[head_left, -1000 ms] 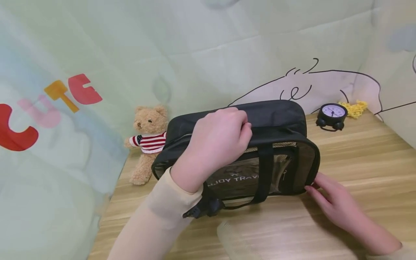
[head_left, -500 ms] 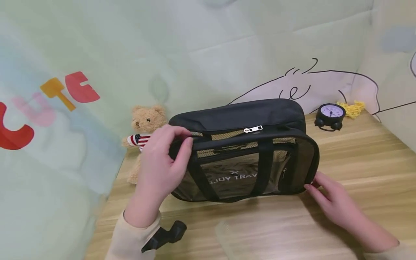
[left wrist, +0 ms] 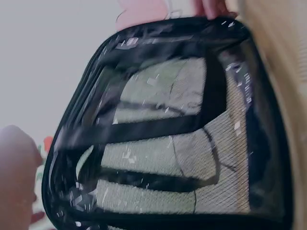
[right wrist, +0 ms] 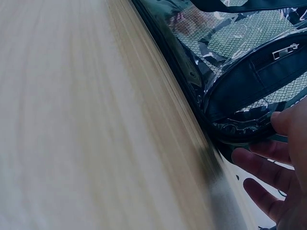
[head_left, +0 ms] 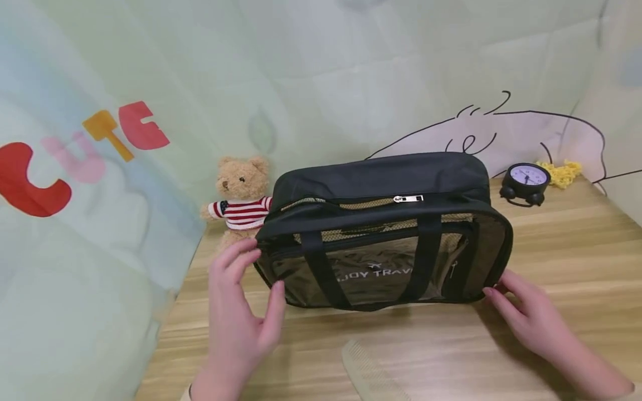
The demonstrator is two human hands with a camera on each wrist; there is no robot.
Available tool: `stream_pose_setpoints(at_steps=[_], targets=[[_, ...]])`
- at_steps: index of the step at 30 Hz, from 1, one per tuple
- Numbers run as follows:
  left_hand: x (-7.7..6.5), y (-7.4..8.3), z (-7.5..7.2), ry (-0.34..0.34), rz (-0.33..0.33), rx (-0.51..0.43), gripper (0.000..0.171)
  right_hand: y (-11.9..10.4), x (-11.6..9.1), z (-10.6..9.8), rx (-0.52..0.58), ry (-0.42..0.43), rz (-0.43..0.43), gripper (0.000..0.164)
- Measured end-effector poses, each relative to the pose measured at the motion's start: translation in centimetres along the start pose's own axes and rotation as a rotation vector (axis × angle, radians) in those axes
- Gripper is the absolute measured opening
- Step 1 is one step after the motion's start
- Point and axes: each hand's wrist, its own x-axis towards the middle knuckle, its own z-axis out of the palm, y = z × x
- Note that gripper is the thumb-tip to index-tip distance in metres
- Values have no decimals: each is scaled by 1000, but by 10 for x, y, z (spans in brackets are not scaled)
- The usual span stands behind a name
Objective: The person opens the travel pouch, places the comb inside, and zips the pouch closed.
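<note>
A black travel bag (head_left: 381,172) with a clear front panel stands upright on the wooden table, its zip partly undone along the top. The silver zip pull (head_left: 408,198) sits right of centre. My right hand (head_left: 536,320) pinches the bag's lower right corner; in the right wrist view the thumb (right wrist: 283,122) lies on the front edge with a finger behind it. At the left end, my left hand (head_left: 238,317) has its fingers spread beside the bag's edge, fingertips near or touching it. Mesh and straps show through the panel (left wrist: 158,129) in the left wrist view.
Behind the bag's left end sits a teddy bear (head_left: 243,195) in a striped shirt. A black alarm clock (head_left: 525,181) and a yellow crocheted piece (head_left: 563,172) lie at the back right. A pale comb (head_left: 371,370) lies in front of the bag. A printed curtain hangs behind.
My left hand has left the bag's top, moving left and down to its left end with the fingers spreading. The zip pull has come into view. My right hand stays at the corner.
</note>
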Motion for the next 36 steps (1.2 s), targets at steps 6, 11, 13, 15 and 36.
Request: stream_pose_setpoints(at_steps=[6, 11, 13, 15, 36], targets=[[-25, 26, 15, -239, 345, -78, 15, 0, -1, 2, -1, 9, 13, 38], [-66, 29, 37, -839, 251, -105, 14, -2, -1, -1, -7, -10, 29, 35], [-74, 28, 43, -1023, 204, -136, 23, -3, -1, -1, -5, -15, 28, 34], [-80, 27, 46, -1170, 158, -152, 34, -3, 0, -2, -2, -16, 23, 34], [-94, 32, 52, -1207, 129, -5, 60, -3, -1, -2, 17, -18, 32, 33]])
